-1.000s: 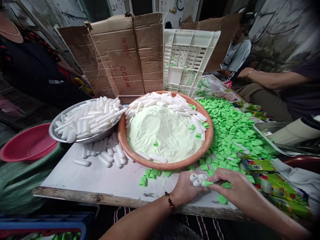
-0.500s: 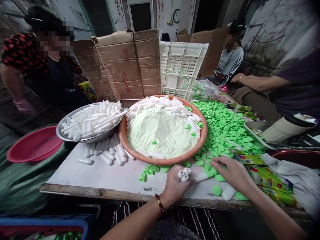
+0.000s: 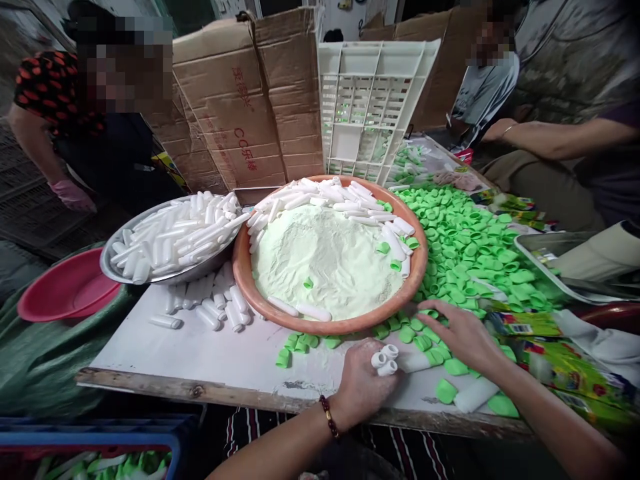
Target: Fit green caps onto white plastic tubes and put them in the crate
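Low in the middle of the frame, the left hand [image 3: 367, 377] is wrapped around a bunch of white tubes [image 3: 385, 361], its fingers curled firmly about them; three open ends point up and to the right. A beaded bracelet [image 3: 328, 415] circles that wrist. To its right, the right hand [image 3: 463, 333] reaches in over the near edge of the heap of green caps [image 3: 465, 247], fingers parted, with green showing between them; whether they touch a cap I cannot tell. Between the hands, a white tube lies on the bench [image 3: 240, 360] with green at its right end, and another white tube [image 3: 475, 395] lies below the right hand, among loose caps.

In the centre stands a brown basin [image 3: 325, 328] of pale green powder [image 3: 320, 257]. White tubes are piled along its far side, two lie at its near edge, and a few caps sit in it. At left centre, a metal bowl [image 3: 200, 268] is heaped with more white tubes, and others lie on the bench beneath it. A pink basin [image 3: 70, 287] is at the left edge. Printed packets [image 3: 575, 363] lie at lower right.

Behind the basin stand cardboard [image 3: 240, 100] and a white crate [image 3: 345, 143]. At upper left is a person with a pink glove [image 3: 73, 195].
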{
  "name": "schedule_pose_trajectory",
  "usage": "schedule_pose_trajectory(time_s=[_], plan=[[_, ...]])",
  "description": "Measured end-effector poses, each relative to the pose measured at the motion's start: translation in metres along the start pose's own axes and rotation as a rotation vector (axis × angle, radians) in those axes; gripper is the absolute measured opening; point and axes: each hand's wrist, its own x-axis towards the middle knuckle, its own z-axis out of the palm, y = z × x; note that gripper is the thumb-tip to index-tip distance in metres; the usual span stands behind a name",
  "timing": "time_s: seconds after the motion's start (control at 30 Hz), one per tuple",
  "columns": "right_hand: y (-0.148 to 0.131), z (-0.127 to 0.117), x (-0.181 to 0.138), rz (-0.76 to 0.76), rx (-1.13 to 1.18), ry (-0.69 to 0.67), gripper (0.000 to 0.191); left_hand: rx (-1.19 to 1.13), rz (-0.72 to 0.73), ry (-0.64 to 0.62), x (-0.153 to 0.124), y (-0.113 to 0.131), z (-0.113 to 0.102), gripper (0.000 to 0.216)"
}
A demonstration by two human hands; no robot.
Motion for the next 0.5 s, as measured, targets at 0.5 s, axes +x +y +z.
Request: schedule_pose_trajectory(time_s=[0.5], plan=[[-0.064, 0.033, -0.047, 0.021, 0.322, 0.033, 0.037, -0.025, 0.076, -0.064, -0.004, -0.008, 0.001, 0.015]])
